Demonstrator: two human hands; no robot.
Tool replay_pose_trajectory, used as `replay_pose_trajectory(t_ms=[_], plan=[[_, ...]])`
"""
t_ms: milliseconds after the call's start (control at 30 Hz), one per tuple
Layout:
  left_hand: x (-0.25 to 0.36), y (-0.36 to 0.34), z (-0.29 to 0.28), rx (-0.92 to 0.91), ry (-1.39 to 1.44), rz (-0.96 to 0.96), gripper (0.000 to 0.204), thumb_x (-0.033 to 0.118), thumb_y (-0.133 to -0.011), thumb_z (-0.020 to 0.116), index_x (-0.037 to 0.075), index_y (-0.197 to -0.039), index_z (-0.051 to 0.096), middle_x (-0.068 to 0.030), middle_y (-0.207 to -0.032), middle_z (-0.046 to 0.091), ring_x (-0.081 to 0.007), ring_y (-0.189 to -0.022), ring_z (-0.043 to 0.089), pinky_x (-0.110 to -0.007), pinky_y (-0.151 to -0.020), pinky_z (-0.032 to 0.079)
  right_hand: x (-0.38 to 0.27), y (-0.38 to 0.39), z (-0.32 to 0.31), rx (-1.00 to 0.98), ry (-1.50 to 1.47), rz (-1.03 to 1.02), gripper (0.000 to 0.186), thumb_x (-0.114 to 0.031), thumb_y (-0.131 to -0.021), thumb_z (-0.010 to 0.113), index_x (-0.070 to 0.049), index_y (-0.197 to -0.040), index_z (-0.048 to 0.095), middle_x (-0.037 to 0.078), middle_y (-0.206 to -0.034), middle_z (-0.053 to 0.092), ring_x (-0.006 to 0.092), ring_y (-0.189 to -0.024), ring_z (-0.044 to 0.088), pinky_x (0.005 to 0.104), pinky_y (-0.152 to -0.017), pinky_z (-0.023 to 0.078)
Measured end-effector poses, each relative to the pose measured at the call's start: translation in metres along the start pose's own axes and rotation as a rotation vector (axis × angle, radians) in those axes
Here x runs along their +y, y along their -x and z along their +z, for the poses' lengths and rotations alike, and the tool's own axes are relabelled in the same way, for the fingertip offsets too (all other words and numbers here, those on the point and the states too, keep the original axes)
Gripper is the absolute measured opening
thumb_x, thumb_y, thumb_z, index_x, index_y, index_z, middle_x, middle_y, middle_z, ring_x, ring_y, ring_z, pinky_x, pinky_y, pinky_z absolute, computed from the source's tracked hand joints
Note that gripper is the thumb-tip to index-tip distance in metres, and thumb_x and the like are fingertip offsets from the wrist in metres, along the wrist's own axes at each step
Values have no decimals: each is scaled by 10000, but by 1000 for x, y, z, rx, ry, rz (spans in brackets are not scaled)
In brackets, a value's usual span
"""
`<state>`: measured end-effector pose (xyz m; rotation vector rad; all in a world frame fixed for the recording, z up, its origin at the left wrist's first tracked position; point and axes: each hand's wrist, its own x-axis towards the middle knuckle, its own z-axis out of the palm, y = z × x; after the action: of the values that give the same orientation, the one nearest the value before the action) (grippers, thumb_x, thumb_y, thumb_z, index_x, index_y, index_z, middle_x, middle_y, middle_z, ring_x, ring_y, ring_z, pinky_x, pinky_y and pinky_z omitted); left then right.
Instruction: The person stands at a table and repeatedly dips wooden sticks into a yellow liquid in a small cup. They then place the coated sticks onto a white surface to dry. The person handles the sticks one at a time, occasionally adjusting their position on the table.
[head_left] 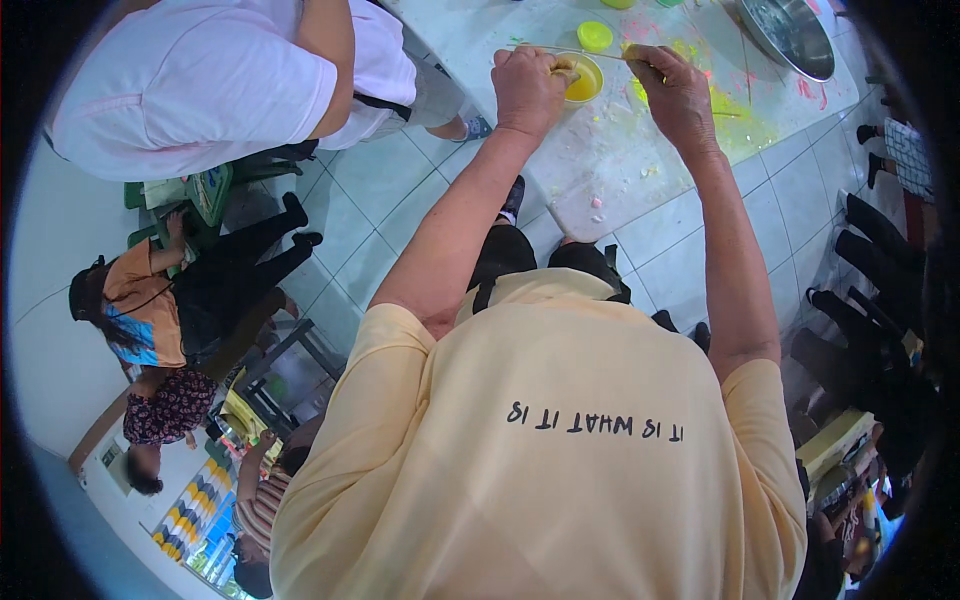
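Both my bare arms reach forward over a white table [610, 190]. A small cup [588, 85] of yellow liquid stands between my hands. My left hand [528, 92] is closed at the cup's left side, its fingertips over the rim; what they grip is hidden. My right hand [676, 98] pinches one end of a thin stick [600, 54], which stretches across above the cup toward my left hand. Whether my left fingers also hold the stick, I cannot tell. Yellow shows at the right fingertips.
Beyond the cup stands a small yellow-green container [594, 37]. A metal basin [795, 40] sits at the table's far right. Yellow and pink smears mark the tabletop. A person in a white shirt [210, 85] is close on the left; others sit farther off on both sides.
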<state>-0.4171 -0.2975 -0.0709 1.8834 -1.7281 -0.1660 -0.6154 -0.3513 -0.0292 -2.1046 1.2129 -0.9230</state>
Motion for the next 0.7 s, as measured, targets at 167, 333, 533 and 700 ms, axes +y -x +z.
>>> replay_pose_trajectory(t_ms=[167, 333, 533, 700], plan=[[-4, 11, -14, 20, 39, 23, 198, 277, -749, 727, 100, -835, 750, -81, -862, 665, -247, -864, 573, -367, -827, 388, -4, 1, 2, -15, 13, 27, 157, -148, -897, 624, -57, -1001, 698, 109, -970, 689, 296, -808, 667, 356, -732, 527], [2, 24, -45, -87, 95, -116, 252, 250, -693, 779, 71, -845, 689, -92, -893, 624, -276, -877, 536, -386, -792, 441, -3, 6, 3, -29, 21, 36, 156, -149, -894, 623, -59, -996, 699, 114, -955, 686, 311, -810, 659, 363, -736, 525], [5, 27, -46, 117, 344, -268, 341, 161, -701, 767, 10, -961, 606, -110, -880, 601, -310, -818, 570, -403, -766, 484, 4, 10, 13, -63, 33, 25, 150, -158, -892, 620, -65, -979, 698, 111, -927, 678, 315, -815, 646, 383, -744, 517], [-19, 24, -25, 68, 400, -176, 293, 115, -740, 703, 5, -1004, 636, -152, -926, 639, -322, -814, 635, -384, -754, 524, 5, 12, 19, -69, 164, -97, 142, -155, -870, 629, -83, -973, 697, 103, -927, 678, 308, -853, 633, 398, -766, 513]])
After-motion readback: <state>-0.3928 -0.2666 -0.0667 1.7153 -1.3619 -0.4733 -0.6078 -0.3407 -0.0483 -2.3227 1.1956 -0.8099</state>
